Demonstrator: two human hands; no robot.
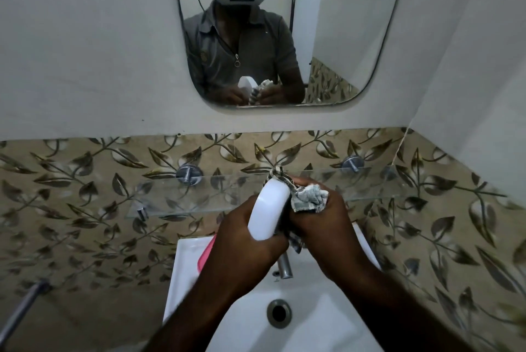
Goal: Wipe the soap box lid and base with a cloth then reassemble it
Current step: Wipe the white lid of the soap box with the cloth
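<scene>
In the head view, the left hand [250,254] grips a white, rounded plastic soap box half [267,209] from below, holding it on edge above the white ceramic sink [185,266], in front of the clear glass wall shelf [199,195]. The right hand [327,232] clutches a crumpled grey-and-white patterned cloth [310,199] against that half's right side. A pink plastic piece [205,254] lies on the sink's left ledge, partly hidden behind the left hand; whether the white half is lid or base cannot be told.
</scene>
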